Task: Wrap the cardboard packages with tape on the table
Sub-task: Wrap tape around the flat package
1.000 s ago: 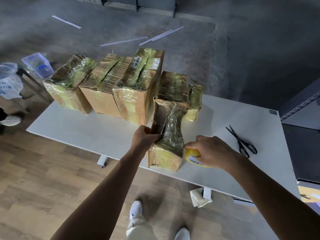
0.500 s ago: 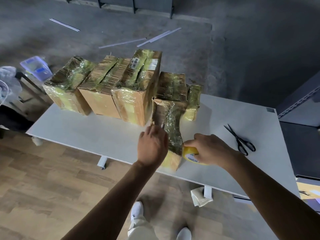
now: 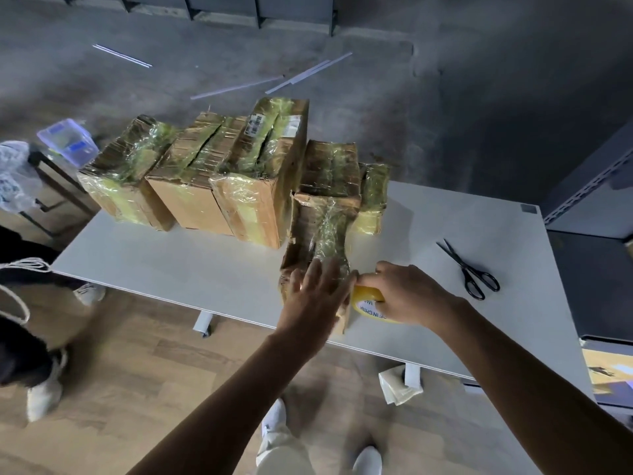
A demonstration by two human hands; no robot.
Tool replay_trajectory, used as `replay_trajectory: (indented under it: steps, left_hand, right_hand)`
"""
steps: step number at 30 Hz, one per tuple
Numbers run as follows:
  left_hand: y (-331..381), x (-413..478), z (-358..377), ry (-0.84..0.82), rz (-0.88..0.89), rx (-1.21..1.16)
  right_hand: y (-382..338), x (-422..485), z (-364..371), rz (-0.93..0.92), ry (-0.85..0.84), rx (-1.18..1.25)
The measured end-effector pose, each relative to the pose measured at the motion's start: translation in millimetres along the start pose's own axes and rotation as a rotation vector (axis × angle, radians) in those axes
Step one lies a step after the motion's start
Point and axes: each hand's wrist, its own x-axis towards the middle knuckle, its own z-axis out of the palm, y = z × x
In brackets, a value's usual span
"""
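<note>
Crumpled, tape-glossed cardboard package (image 3: pixel 322 228) under flat, released left grip (image 3: pixel 312 299); yellow tape roll (image 3: pixel 364 300) clasped in right grip (image 3: pixel 407 293).

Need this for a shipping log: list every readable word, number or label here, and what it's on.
"IN CHINA": on the yellow tape roll, the rest hidden by the right hand.
Barcode label on the tallest package: too small to read.
White label beside it: blurred.

L hand (image 3: pixel 313 298) blurred, hides pkg (image 3: pixel 322 217) near end.
</note>
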Motion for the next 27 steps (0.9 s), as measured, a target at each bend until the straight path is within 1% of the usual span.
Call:
replay_trajectory:
  steps: [2, 4, 6, 10, 12, 13, 15, 17, 19, 21, 23, 25, 27]
  left_hand:
    - [-3.7, 6.8, -1.7, 0.041, -0.012, 0.042]
    - [-7.5, 10.6, -6.4, 0.083, 0.047, 0.072]
    - [-8.6, 10.3, -10.1, 0.098, 0.090, 0.060]
    - [-10.4, 1.1, -15.5, 0.208, 0.050, -0.080]
    - [-12.7, -8.9, -15.9, 0.230, 0.033, -0.165]
    - [-14.6, -13.4, -15.6, 0.219, 0.027, -0.188]
    - [-20.3, -20.1, -12.7, 0.173, 0.023, -0.217]
    - [-26.0, -26.3, -10.4, 0.143, 0.045, -0.217]
    - [-31.5, -30.7, -10.7, 0.150, 0.056, -0.199]
    - [-36.1, -34.5, -10.2, 0.157, 0.049, -0.204]
    - [-38.8, -38.8, -7.3, 0.167, 0.039, -0.194]
    - [-38.1, -44.4, -4.6, 0.179, 0.033, -0.191]
    - [-34.3, -49.9, -3.8, 0.203, 0.043, -0.174]
  right_hand:
    - [5.6, -1.7, 10.8, 0.009, 0.014, 0.102]
    - [12.1, -5.7, 19.1, 0.040, 0.035, 0.211]
    - [16.7, -9.9, 21.5, 0.041, 0.070, 0.267]
    - [26.4, -14.0, 7.3, -0.061, 0.250, 0.369]
    - [30.3, -13.9, -4.5, -0.062, 0.324, 0.433]
    - [30.7, -12.6, -9.2, -0.054, 0.341, 0.456]
    - [28.5, -9.7, -12.0, -0.051, 0.313, 0.477]
    - [24.4, -7.1, -5.1, -0.103, 0.258, 0.450]
    - [22.0, -4.3, 2.8, -0.160, 0.239, 0.381]
    - [19.3, -1.2, -1.5, -0.177, 0.212, 0.290]
    - [16.8, -3.0, -11.1, -0.207, 0.192, 0.128]
    - [17.2, -7.6, -12.7, -0.288, 0.182, -0.052]
    - [20.8, -13.7, -4.2, -0.346, 0.188, -0.171]
